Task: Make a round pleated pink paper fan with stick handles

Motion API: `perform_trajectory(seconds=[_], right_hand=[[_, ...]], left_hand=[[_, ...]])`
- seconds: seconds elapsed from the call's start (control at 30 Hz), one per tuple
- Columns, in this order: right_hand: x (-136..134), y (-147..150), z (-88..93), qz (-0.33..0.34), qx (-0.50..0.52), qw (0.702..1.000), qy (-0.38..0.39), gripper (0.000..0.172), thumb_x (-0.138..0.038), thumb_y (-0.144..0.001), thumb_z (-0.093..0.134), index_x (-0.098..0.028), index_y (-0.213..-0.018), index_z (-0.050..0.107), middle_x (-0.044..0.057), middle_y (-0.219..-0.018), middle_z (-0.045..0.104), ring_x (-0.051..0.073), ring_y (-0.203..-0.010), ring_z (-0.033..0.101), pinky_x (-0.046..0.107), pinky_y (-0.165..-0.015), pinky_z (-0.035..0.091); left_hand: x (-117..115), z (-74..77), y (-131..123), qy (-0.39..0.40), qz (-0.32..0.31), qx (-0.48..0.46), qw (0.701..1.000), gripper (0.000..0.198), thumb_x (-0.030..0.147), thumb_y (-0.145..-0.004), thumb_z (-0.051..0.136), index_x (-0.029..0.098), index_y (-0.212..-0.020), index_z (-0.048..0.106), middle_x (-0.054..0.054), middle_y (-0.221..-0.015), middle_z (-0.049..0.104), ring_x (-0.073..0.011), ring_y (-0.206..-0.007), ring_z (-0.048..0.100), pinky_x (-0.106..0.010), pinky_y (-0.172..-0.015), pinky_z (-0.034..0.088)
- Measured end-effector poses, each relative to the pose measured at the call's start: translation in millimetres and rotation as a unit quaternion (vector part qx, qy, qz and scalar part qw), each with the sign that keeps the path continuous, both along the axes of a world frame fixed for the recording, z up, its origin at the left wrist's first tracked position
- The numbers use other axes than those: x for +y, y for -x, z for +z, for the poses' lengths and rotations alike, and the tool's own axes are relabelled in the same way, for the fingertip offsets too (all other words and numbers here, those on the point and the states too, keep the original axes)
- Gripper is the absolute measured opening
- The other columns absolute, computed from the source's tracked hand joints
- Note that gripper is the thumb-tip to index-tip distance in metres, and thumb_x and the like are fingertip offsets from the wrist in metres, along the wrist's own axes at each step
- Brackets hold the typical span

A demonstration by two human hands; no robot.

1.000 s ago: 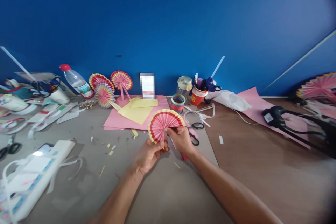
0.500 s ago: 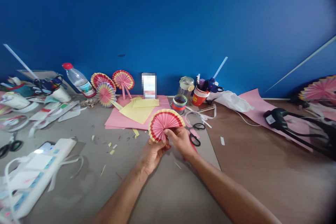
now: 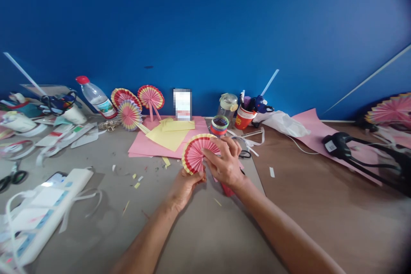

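Pinching the fan [image 3: 192, 154] over the tabletop [image 3: 212, 239], my left hand [image 3: 184, 188] has its grip clenched; my right hand [image 3: 226, 162] covers one side, its grip unclear to me. I judge pleating and spreading done, the full round not yet closed.

Deep blue wall [image 3: 192, 21], grey tabletop [image 3: 205, 239], brown wood-grain surface [image 3: 321, 218] adjoining at right

Pink fan [image 3: 193, 153] in left hand [image 3: 185, 188], right hand [image 3: 226, 164] over it
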State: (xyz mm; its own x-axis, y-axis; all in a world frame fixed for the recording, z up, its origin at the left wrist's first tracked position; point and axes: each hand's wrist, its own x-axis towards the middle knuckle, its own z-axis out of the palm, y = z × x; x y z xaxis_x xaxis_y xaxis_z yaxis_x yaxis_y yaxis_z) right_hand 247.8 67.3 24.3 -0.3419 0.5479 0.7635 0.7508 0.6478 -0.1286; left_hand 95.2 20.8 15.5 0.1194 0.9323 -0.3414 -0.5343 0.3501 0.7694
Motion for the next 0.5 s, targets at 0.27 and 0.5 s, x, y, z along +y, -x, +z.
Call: perform_trajectory(seconds=[0.27, 0.5], right_hand=[[5, -4, -1.5, 0.052, -0.020, 0.998, 0.022, 0.021, -0.018, -0.082, 0.056, -0.028, -0.098, 0.066, 0.002, -0.101, 0.067, 0.024, -0.108, 0.048, 0.042, -0.092, 0.028], [-4, 6, -3.2, 0.013, 0.044, 0.997, 0.061, 0.012, -0.017, -0.083, 0.055, -0.023, -0.081, 0.066, 0.002, -0.083, 0.068, 0.020, -0.090, 0.055, 0.039, -0.084, 0.029]], left_hand=[[-1, 0.7, 1, -0.018, -0.008, 0.023, 1.000, 0.022, 0.024, -0.058, 0.081, 0.013, -0.072, 0.068, -0.001, -0.063, 0.062, -0.0121, -0.062, 0.054, -0.026, -0.065, 0.044], [-2, -9.8, -6, -0.124, -0.010, 0.126, 0.984, 0.016, 0.028, -0.070, 0.073, 0.014, -0.071, 0.066, -0.001, -0.067, 0.061, -0.0147, -0.067, 0.053, -0.027, -0.067, 0.042]])
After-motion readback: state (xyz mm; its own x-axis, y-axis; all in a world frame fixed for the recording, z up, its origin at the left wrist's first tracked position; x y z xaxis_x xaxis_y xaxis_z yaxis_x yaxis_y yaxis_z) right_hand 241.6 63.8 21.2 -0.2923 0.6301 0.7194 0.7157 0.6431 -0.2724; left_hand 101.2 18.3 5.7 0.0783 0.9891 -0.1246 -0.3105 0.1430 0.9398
